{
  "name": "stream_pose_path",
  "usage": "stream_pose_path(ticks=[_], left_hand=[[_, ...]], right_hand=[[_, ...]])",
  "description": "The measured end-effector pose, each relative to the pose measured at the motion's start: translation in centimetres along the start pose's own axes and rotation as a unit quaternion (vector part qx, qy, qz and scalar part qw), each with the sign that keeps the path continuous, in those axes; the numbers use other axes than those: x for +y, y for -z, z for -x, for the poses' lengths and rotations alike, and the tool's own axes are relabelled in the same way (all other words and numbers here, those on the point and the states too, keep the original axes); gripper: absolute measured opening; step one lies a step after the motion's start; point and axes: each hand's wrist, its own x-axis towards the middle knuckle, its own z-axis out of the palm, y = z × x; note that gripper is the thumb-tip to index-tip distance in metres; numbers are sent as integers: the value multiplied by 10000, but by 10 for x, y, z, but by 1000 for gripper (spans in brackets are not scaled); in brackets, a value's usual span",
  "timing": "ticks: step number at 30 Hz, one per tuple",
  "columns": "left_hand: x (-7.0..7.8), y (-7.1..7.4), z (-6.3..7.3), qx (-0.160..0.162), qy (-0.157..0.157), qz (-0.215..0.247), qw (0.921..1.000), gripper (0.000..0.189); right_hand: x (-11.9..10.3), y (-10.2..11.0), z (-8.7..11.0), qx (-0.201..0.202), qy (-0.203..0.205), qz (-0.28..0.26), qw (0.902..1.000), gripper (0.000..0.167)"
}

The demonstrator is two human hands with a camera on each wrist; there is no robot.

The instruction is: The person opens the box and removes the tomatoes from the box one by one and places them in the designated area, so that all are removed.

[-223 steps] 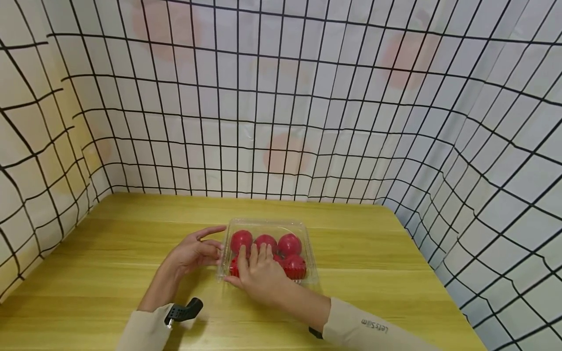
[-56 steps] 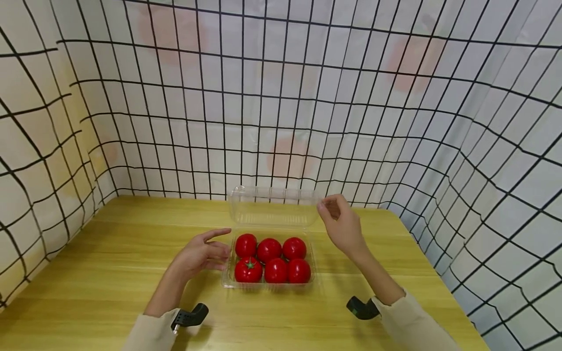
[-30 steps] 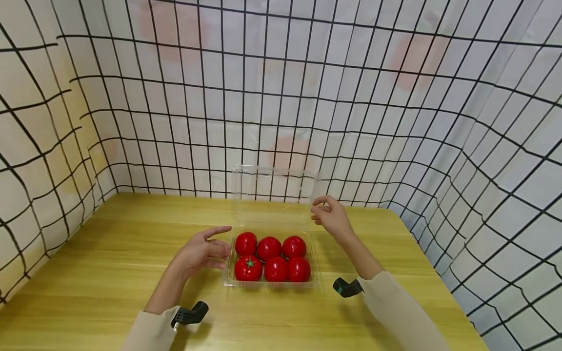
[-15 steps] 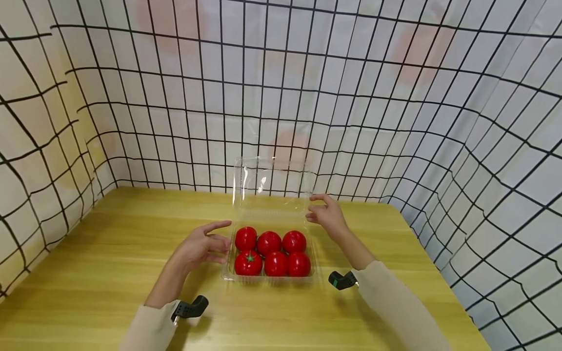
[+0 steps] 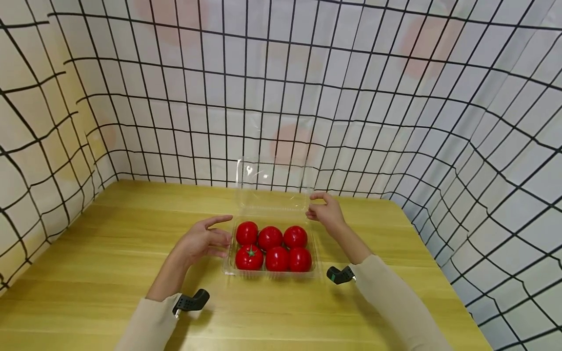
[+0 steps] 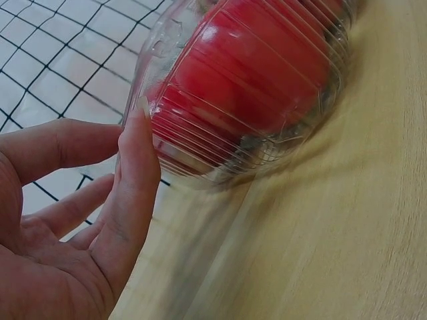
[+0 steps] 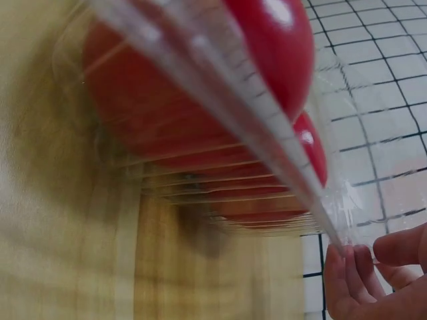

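Note:
A clear plastic clamshell box [image 5: 272, 273] sits on the table with its lid [image 5: 274, 192] raised at the back. Several glossy red tomatoes [image 5: 277, 259] fill the base in two rows, and one at the front left shows a green calyx [image 5: 250, 252]. My left hand [image 5: 202, 242] is at the box's left side, thumb and a finger pinching its rim [image 6: 138, 70], with one finger stretched along the edge. On the far right, my right hand [image 5: 328, 213] pinches the lid's lower right edge; in the right wrist view its fingers [image 7: 337, 280] and thumb meet at the plastic.
The yellow wood-grain table [image 5: 131, 243] extends on both sides of the box. Behind it and to the sides stand white sheets covered by black grid mesh [image 5: 210, 107]. Black wrist cameras [image 5: 191, 301] sit at both cuffs.
The lid was down with my right hand spread over it; it has since swung up and back. My right hand shifted to the lid's right edge. The left stays beside the box.

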Motion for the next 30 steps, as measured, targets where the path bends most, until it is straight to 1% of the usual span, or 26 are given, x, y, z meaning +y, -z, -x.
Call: stream_pose_path(ticks=[9,14,21,30], left_hand=[[0,0,1,-34,-15,39,10000,68],[0,1,0,-63,-11,-5,10000,69],[-1,1,0,-44,-2,-89,10000,69],[-2,0,0,-27,19,-138,9999,70]], right_hand=[[6,-3,-4,-4,-79,-118,9999,35],[11,-2,-3,-32,-166,-77,9998,37],[14,-2,-1,-9,-266,-158,9995,37],[19,-2,2,2,-304,121,9995,38]])
